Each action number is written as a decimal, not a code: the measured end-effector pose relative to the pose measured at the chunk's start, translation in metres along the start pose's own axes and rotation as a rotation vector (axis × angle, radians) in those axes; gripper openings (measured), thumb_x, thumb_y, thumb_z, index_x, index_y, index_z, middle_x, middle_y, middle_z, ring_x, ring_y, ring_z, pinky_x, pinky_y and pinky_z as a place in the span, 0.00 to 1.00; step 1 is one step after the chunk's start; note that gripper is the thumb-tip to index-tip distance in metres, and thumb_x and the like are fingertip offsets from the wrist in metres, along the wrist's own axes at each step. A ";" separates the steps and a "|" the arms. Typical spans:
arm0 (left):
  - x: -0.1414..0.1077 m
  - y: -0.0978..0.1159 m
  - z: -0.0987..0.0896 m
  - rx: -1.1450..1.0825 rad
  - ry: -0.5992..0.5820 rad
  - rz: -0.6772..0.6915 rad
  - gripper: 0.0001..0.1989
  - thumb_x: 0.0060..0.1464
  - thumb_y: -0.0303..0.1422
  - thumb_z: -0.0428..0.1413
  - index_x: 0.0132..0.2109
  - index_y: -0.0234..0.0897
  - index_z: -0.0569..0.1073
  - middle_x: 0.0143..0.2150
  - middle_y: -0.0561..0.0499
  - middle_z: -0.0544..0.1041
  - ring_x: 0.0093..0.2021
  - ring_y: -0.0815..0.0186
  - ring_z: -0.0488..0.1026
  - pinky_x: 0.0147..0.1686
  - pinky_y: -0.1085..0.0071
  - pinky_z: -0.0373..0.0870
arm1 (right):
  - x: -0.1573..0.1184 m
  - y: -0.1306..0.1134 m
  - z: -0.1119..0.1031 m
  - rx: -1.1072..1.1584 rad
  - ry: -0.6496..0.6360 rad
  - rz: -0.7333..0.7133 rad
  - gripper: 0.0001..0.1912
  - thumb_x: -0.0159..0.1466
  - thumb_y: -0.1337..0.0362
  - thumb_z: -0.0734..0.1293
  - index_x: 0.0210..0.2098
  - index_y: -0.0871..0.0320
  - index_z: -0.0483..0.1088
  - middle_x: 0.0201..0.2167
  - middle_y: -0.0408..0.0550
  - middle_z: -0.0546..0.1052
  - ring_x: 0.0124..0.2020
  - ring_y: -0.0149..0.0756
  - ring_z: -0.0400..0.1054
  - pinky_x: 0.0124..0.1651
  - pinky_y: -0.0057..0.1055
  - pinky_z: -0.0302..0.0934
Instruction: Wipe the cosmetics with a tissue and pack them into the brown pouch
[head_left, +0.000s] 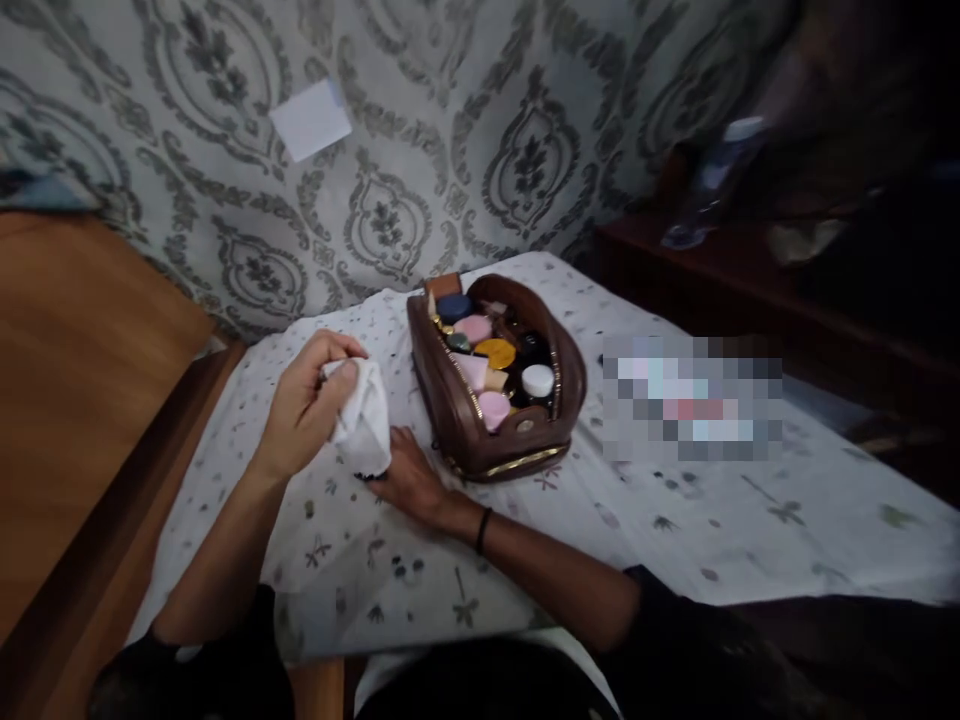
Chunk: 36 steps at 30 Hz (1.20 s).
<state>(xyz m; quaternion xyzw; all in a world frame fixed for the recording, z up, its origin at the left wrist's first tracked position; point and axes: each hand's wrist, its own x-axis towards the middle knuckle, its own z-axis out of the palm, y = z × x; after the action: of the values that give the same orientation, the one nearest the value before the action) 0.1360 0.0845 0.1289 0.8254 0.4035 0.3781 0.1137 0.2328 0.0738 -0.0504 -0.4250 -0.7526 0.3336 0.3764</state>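
A crumpled white cloth (361, 415), perhaps a wipe, is pinched between the thumb and fingers of my left hand (311, 400). My right hand (416, 480), with a black band on its wrist, is at the lower edge of the cloth. Its fingers curl in partly behind the cloth, and a small dark thing shows there that I cannot make out. Just beyond my right hand stands an unzipped brown leather cosmetic bag (495, 440), packed with jars and tubes. Among them are a yellow lid (495, 353), a white cap (537, 381) and a pink lid (494, 410).
A white patterned sheet (645, 530) covers the surface under the bag. On it at the right lies a blurred-out patch (694, 400). A clear bottle (712, 185) stands on a dark wooden ledge (637, 245). Patterned wallpaper with a white card (311, 120) rises behind; wooden furniture (90, 380) borders the left.
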 end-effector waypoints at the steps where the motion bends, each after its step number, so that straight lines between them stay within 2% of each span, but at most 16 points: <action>1: -0.015 -0.010 -0.003 0.033 0.064 -0.092 0.09 0.63 0.36 0.48 0.34 0.40 0.65 0.35 0.53 0.72 0.35 0.66 0.69 0.36 0.70 0.67 | 0.001 0.000 0.000 -0.053 -0.018 0.002 0.18 0.55 0.69 0.74 0.44 0.61 0.71 0.47 0.54 0.72 0.52 0.48 0.63 0.57 0.43 0.58; 3: -0.047 -0.029 -0.001 0.089 0.136 -0.254 0.10 0.63 0.38 0.49 0.34 0.40 0.64 0.28 0.56 0.64 0.29 0.67 0.63 0.31 0.71 0.63 | 0.002 -0.001 -0.001 -0.118 -0.040 0.000 0.15 0.56 0.67 0.75 0.42 0.62 0.71 0.45 0.53 0.72 0.50 0.46 0.62 0.55 0.41 0.58; 5: -0.079 -0.044 0.012 0.135 0.147 -0.322 0.10 0.63 0.39 0.49 0.35 0.40 0.64 0.29 0.55 0.64 0.31 0.66 0.64 0.33 0.70 0.63 | 0.002 -0.001 -0.002 -0.138 -0.038 -0.008 0.12 0.56 0.68 0.74 0.39 0.62 0.72 0.42 0.52 0.72 0.49 0.44 0.63 0.53 0.38 0.59; 6: -0.094 -0.050 0.022 0.143 0.119 -0.336 0.09 0.64 0.38 0.48 0.36 0.40 0.64 0.31 0.54 0.66 0.33 0.65 0.66 0.35 0.69 0.64 | 0.002 -0.001 -0.002 -0.151 -0.035 -0.013 0.10 0.57 0.70 0.73 0.38 0.62 0.72 0.41 0.52 0.72 0.48 0.43 0.63 0.52 0.37 0.59; 8: -0.117 -0.057 0.043 0.184 -0.035 -0.335 0.07 0.64 0.38 0.49 0.39 0.40 0.66 0.37 0.51 0.70 0.40 0.61 0.68 0.42 0.66 0.66 | 0.001 -0.002 -0.002 -0.185 -0.033 -0.021 0.08 0.57 0.74 0.69 0.36 0.61 0.72 0.40 0.51 0.73 0.46 0.42 0.64 0.49 0.35 0.59; 10: -0.130 -0.061 0.059 0.211 -0.076 -0.327 0.06 0.64 0.36 0.48 0.42 0.40 0.66 0.43 0.47 0.70 0.46 0.59 0.68 0.46 0.63 0.66 | 0.001 -0.002 -0.002 -0.217 -0.034 -0.027 0.10 0.57 0.78 0.66 0.36 0.61 0.73 0.39 0.51 0.73 0.44 0.41 0.65 0.48 0.34 0.59; 12: -0.134 -0.065 0.068 0.214 -0.070 -0.327 0.06 0.65 0.36 0.46 0.42 0.41 0.64 0.43 0.47 0.69 0.46 0.59 0.67 0.46 0.63 0.65 | 0.002 -0.002 -0.001 -0.235 -0.036 -0.026 0.10 0.57 0.78 0.65 0.35 0.61 0.72 0.38 0.51 0.73 0.44 0.41 0.65 0.48 0.34 0.59; 16: -0.123 -0.081 0.066 0.124 -0.014 -0.426 0.08 0.65 0.37 0.46 0.36 0.42 0.59 0.33 0.53 0.65 0.37 0.62 0.66 0.41 0.65 0.63 | 0.004 -0.003 -0.002 -0.261 -0.054 -0.017 0.06 0.57 0.73 0.70 0.34 0.61 0.72 0.38 0.52 0.74 0.43 0.43 0.65 0.48 0.35 0.60; 20: -0.116 -0.099 0.064 0.010 0.042 -0.513 0.08 0.63 0.38 0.47 0.37 0.42 0.59 0.30 0.57 0.63 0.32 0.65 0.64 0.36 0.69 0.61 | 0.005 -0.004 -0.004 -0.245 -0.077 -0.035 0.11 0.56 0.68 0.75 0.38 0.63 0.72 0.40 0.53 0.74 0.46 0.44 0.65 0.51 0.36 0.60; 24: -0.119 -0.107 0.063 -0.026 0.057 -0.494 0.07 0.64 0.37 0.46 0.37 0.41 0.61 0.31 0.56 0.65 0.33 0.66 0.65 0.37 0.70 0.63 | 0.004 -0.003 -0.004 -0.214 -0.089 -0.051 0.15 0.57 0.66 0.75 0.42 0.63 0.73 0.42 0.53 0.74 0.48 0.45 0.65 0.52 0.38 0.60; 29: -0.126 -0.112 0.059 -0.046 0.063 -0.450 0.08 0.63 0.35 0.47 0.36 0.39 0.66 0.33 0.53 0.69 0.36 0.64 0.67 0.40 0.68 0.64 | 0.003 0.002 0.000 -0.146 -0.058 -0.055 0.25 0.56 0.67 0.76 0.51 0.61 0.71 0.46 0.53 0.74 0.50 0.45 0.65 0.54 0.40 0.60; 33: -0.132 -0.114 0.058 -0.028 0.083 -0.411 0.07 0.60 0.31 0.49 0.40 0.37 0.71 0.38 0.49 0.72 0.40 0.61 0.69 0.44 0.66 0.65 | 0.002 0.007 0.001 -0.105 -0.050 -0.078 0.21 0.56 0.68 0.76 0.49 0.60 0.72 0.44 0.52 0.75 0.49 0.44 0.67 0.53 0.40 0.61; 36: -0.138 -0.111 0.056 -0.039 0.048 -0.336 0.14 0.59 0.27 0.46 0.47 0.36 0.73 0.42 0.46 0.73 0.44 0.60 0.70 0.48 0.64 0.66 | 0.003 0.010 0.001 -0.075 -0.033 -0.096 0.20 0.56 0.68 0.75 0.47 0.58 0.73 0.43 0.50 0.75 0.47 0.43 0.67 0.52 0.40 0.61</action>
<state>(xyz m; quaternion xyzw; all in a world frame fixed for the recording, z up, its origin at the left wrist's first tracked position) 0.0586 0.0595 -0.0378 0.7347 0.5311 0.3813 0.1814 0.2345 0.0801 -0.0584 -0.3968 -0.7901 0.2939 0.3632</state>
